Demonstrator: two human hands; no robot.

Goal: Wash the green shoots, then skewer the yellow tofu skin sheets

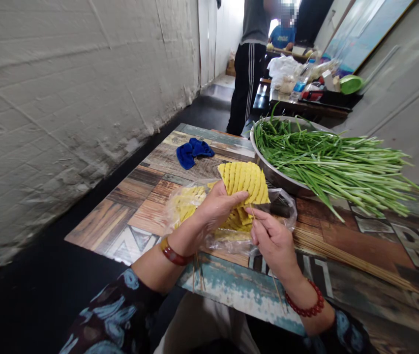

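Observation:
My left hand (220, 202) grips a flat yellow scored sheet of food (244, 182), with the thumb lying across its lower edge. Between the fingertips of my right hand (271, 240) is a thin wooden skewer (278, 291). Its upper end meets the lower edge of the sheet; whether it has gone in I cannot tell. Under both hands lies a clear plastic bag (286, 206) holding more yellow sheets (191, 201). A few skewers (199, 275) stick out below my left wrist.
A steel basin (268, 169) heaped with long green stalks (342, 162) stands at the right. More skewers (353, 258) lie on the wood-patterned table (121, 206). A blue cloth (194, 152) is near its far edge. Beyond, a person (248, 64) stands and another sits by a cluttered table.

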